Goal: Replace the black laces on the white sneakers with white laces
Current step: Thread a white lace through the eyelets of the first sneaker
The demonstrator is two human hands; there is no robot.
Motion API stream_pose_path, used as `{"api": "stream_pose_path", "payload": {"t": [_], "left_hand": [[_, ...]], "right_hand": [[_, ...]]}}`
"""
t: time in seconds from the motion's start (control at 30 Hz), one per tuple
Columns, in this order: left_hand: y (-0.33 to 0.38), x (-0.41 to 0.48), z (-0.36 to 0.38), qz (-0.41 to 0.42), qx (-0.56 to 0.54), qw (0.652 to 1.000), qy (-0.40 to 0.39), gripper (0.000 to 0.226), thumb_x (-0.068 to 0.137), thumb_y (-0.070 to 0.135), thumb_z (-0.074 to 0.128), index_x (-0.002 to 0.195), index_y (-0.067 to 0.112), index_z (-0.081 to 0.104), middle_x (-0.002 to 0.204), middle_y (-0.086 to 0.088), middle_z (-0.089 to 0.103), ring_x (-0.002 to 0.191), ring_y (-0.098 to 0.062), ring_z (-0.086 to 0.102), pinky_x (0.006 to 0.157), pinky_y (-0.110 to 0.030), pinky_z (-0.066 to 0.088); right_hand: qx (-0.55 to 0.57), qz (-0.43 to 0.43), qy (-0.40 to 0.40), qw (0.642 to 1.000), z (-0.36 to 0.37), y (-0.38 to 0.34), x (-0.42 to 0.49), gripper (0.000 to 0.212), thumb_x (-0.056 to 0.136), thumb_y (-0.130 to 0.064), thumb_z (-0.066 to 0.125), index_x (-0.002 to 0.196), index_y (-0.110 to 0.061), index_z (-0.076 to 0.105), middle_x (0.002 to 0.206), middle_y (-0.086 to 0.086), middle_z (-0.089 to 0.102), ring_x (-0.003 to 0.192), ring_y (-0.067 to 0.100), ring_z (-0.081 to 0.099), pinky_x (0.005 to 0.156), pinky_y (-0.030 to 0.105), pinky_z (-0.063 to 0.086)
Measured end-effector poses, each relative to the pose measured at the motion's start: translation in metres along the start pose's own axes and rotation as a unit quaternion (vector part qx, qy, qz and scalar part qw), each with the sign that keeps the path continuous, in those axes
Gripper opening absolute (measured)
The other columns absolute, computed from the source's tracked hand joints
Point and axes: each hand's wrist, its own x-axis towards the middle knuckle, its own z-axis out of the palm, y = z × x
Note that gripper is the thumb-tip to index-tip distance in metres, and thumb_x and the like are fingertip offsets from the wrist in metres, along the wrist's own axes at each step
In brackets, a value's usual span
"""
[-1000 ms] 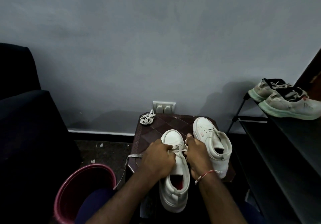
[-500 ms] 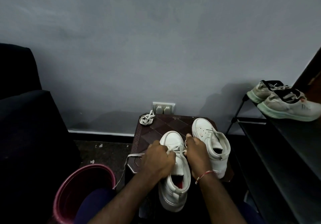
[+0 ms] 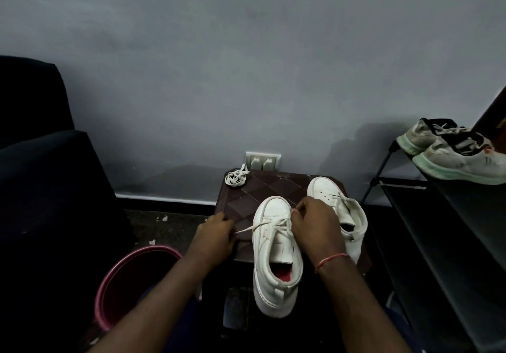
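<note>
A bucket [image 3: 115, 276] with a red rim stands on the floor at the near left, off the table. The near sneaker [image 3: 273, 248] lies toe away, its heel overhanging the near edge of the table [image 3: 246, 204]. A white lace [image 3: 269, 224] crosses its toe-end eyelets, and no black lace shows on it. The left hand [image 3: 216, 236], fingers curled, holds one lace end taut out past the sneaker's left side. The right hand [image 3: 315, 225] bends over the toe-end eyelets, fingertips pinching the lace there. The second sneaker [image 3: 325, 191] sits toward the far right corner, just beyond the right hand; its lacing is too small to judge. A coiled spare lace [image 3: 236, 178] rests at the far left corner.

Judgement: relacing of the first sneaker is in hand, with only the early rows done. The next move calls for evening the two ends, then feeding each through the next eyelet pair.
</note>
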Motion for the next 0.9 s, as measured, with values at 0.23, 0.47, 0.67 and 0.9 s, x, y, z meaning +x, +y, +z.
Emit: {"api": "stream_pose_path", "payload": {"t": [0.23, 0.47, 0.67, 0.9], "left_hand": [[0.033, 0.003, -0.061, -0.121, -0.585, 0.801, -0.035, 0.003, 0.094, 0.005, 0.057, 0.092, 0.008, 0.058, 0.075, -0.012, 0.062, 0.064, -0.020, 0.057, 0.059, -0.029, 0.050], [0.077, 0.016, -0.119, -0.095, -0.872, 0.481, 0.020, 0.023, 0.094, -0.008, 0.039, 0.093, 0.005, 0.058, 0.074, -0.007, 0.059, 0.059, -0.011, 0.061, 0.057, -0.021, 0.056], [0.062, 0.016, -0.121, 0.006, -0.592, 0.805, 0.031, 0.011, 0.094, 0.017, 0.060, 0.097, 0.008, 0.067, 0.077, -0.006, 0.058, 0.042, 0.000, 0.039, 0.040, -0.014, 0.031], [0.059, 0.021, -0.097, 0.011, -0.519, 0.852, 0.073, 0.029, 0.097, 0.023, 0.056, 0.070, 0.011, 0.061, 0.053, 0.001, 0.052, 0.039, -0.003, 0.037, 0.044, -0.019, 0.028]], "right_hand": [[0.271, -0.002, -0.059, 0.961, -0.005, -0.039, -0.016, 0.018, 0.082, -0.047, 0.059, 0.083, -0.029, 0.059, 0.072, -0.003, 0.070, 0.070, 0.017, 0.068, 0.075, 0.045, 0.056], [0.601, 0.047, -0.181, 0.777, -0.009, -0.063, -0.032, 0.032, 0.097, -0.021, 0.056, 0.126, -0.011, 0.048, 0.081, -0.001, 0.073, 0.080, 0.011, 0.070, 0.087, 0.031, 0.055], [0.588, 0.055, -0.100, 0.801, -0.045, -0.032, -0.010, 0.017, 0.096, 0.000, 0.052, 0.105, -0.011, 0.060, 0.065, 0.001, 0.060, 0.045, 0.008, 0.044, 0.045, 0.021, 0.037], [0.538, 0.039, -0.083, 0.838, -0.062, -0.028, 0.005, 0.006, 0.092, -0.005, 0.061, 0.093, -0.010, 0.064, 0.065, 0.002, 0.059, 0.038, -0.002, 0.042, 0.036, 0.012, 0.031]]}}
